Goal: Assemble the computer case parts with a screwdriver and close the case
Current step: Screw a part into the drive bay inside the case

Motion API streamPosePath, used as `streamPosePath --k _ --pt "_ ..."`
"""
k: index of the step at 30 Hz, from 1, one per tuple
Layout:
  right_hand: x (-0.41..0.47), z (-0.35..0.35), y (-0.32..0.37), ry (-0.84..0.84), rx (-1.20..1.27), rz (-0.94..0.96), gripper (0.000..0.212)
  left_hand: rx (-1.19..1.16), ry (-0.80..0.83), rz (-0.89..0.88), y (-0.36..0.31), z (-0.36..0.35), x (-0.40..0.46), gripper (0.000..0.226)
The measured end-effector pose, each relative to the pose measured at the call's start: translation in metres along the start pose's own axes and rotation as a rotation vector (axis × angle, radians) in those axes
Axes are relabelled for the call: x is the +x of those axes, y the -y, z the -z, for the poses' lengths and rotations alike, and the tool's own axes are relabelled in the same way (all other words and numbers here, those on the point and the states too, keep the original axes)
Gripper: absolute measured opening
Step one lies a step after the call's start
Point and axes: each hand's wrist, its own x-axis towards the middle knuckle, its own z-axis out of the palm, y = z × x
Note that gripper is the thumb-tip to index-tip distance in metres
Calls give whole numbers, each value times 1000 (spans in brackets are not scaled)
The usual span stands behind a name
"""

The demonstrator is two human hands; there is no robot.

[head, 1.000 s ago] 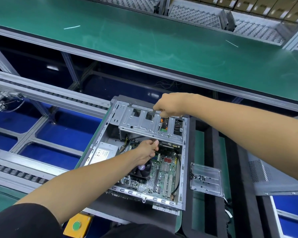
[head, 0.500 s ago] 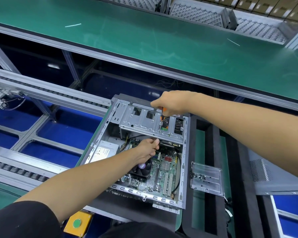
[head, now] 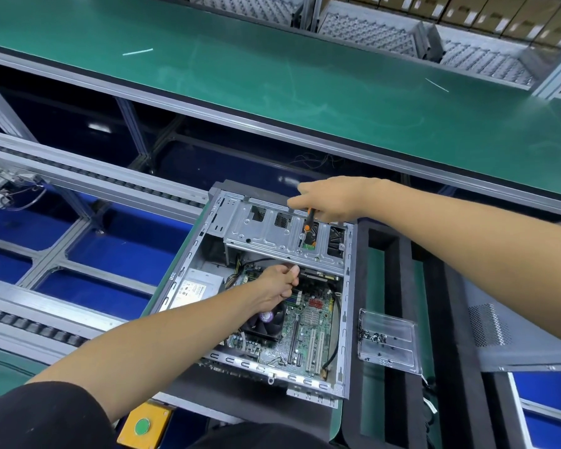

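Here, in the head view, the open computer case lies on its side at the centre of the frame, on a dark foam-lined pallet. The motherboard is exposed in the lower half of the case, with a round cooler fan at its left. A power supply with a white label sits at the left wall of the case. A silver drive cage spans the upper part of the case.

The right hand reaches in from the right edge of the frame, above the upper right of the drive cage. Its fingers are curled round the handle of a screwdriver with black and orange bands. The shaft points down and slightly left, and its tip meets the drive cage near the lower edge.

The left hand enters from the lower left and sits just below the drive cage, over the motherboard. Its fingers are curled and the thumb is pressed against the lower edge of the cage; whether it holds anything cannot be determined.

A clear plastic tray holding small dark screws lies right of the case. A perforated grey side panel lies further right. A green conveyor surface crosses the upper frame. A yellow box with a green button sits at the bottom edge.
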Motion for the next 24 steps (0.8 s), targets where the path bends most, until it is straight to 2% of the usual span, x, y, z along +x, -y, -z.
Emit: streamPosePath --k 2,5,7,10,13,15,19,24 --pt "1 4 -1 25 26 -24 18 -9 -1 2 0 0 0 56" --pt "1 3 -2 23 112 -141 21 -14 5 16 0 0 1 54" --pt "2 -3 -1 -14 68 -175 24 -20 8 17 0 1 2 54" --pt "4 -6 2 -69 66 -159 13 -13 8 11 1 1 2 54" --pt "7 -2 6 -47 153 -87 28 -22 24 22 2 1 3 41" --pt "10 -1 9 -30 189 -32 27 -17 37 25 2 1 3 35" --pt "11 11 10 -27 176 -4 13 -16 17 7 3 1 4 47" --pt "7 5 14 -86 308 -102 16 -13 2 -12 4 1 7 58"
